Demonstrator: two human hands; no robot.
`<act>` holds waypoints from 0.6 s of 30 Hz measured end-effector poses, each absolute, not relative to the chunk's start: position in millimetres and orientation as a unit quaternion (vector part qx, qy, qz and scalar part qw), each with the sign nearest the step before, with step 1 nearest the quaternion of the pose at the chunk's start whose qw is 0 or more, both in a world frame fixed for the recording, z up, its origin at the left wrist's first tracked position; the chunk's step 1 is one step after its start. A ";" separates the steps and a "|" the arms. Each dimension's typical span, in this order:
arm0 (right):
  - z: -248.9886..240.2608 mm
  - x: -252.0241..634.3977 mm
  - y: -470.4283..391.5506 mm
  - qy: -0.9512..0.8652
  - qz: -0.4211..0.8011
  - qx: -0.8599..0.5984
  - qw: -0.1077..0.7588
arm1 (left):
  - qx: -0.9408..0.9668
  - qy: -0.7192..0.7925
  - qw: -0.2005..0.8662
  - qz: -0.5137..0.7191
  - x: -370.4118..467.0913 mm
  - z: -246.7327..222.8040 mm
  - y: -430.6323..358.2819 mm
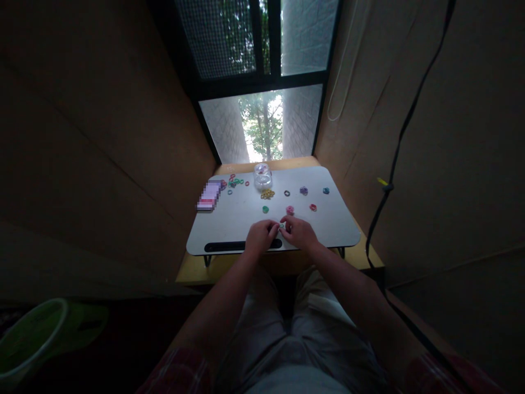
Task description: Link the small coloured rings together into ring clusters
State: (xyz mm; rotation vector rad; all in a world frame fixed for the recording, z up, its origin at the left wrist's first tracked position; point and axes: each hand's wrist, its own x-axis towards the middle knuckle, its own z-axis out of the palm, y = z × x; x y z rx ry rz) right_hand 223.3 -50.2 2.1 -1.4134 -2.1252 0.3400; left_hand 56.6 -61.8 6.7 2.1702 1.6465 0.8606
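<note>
Over the front of the white lap table (229,224), my two hands meet, fingertips closed around a small pale greenish hair tie (281,225). My left hand (261,236) pinches at its left side, and my right hand (299,232) has it between thumb and fingers. Just beyond lie a green hair tie bunch (266,209), a pink bunch (290,209) and a red one (313,207). Farther back are a yellow pile (268,194), a dark brown ring (287,193), a purple bunch (303,190) and a teal one (326,190).
A clear jar (262,177) stands at the table's back, with something coloured inside. Mixed loose hair ties (235,182) lie at back left, near a phone (209,195). A black slot (223,247) runs along the front edge. A dark cord (404,128) hangs on the right.
</note>
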 end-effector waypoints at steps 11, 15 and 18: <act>2.0 222.9 -48.8 -0.798 0.101 -0.536 0.257 | 0.746 0.578 0.141 0.298 57.0 5.7 -61.4; 2.3 223.4 -49.2 -0.795 0.104 -0.536 0.266 | 0.747 0.573 0.146 0.304 57.3 6.9 -62.2; 2.5 223.8 -49.0 -0.793 0.103 -0.537 0.269 | 0.741 0.580 0.151 0.303 57.6 7.8 -62.8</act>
